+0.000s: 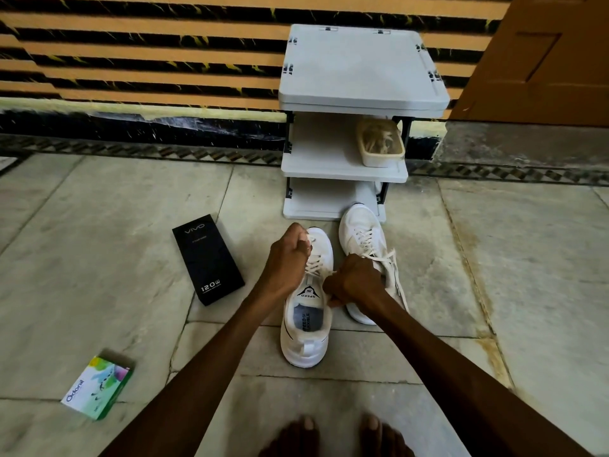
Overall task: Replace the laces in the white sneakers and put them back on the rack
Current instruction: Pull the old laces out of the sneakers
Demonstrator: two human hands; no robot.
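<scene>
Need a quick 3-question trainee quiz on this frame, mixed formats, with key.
1. Fill in: the left hand and right hand both grip the ___ of the nearer sneaker.
2. Pick one: the middle shelf of the rack holds A) sandals, B) a tub, C) a brush.
3. True or false: a shoe stands on top of the rack.
Key: 1 laces. 2 B. 3 false; the second sneaker stands on the floor.

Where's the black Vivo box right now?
In the head view, the black Vivo box lies on the floor left of the near sneaker, beyond the green Odonil box.
</scene>
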